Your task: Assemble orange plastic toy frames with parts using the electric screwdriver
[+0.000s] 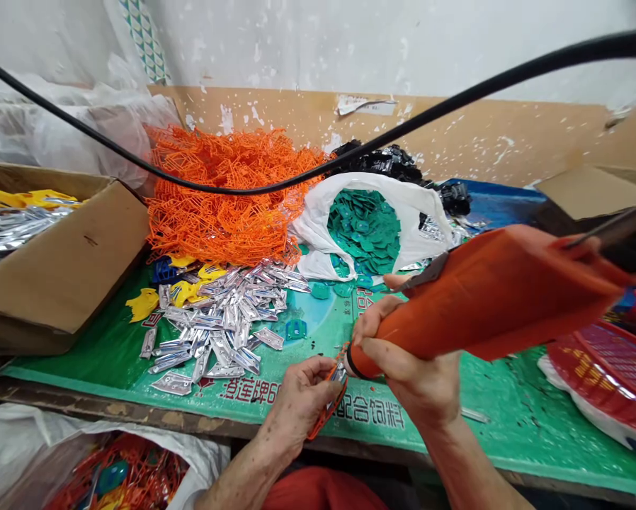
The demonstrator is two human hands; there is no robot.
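My right hand [403,358] is wrapped round the front end of a big orange power tool [498,294], whose nose points down and left. My left hand [299,404] pinches a small assembly [331,397] of an orange plastic frame with a shiny silver piece, held right against the tool's tip above the green mat [488,404]. A heap of silver pieces [222,322] lies on the mat to the left of my hands. A black cable [275,185] sweeps across the view above the table.
A pile of orange plastic frames [222,195] sits at the back, beside a white bag of green parts [365,227]. Black parts [387,161] lie behind it. A cardboard box [52,255] stands left, red baskets [610,368] right, a bag of finished pieces [121,474] below the table edge.
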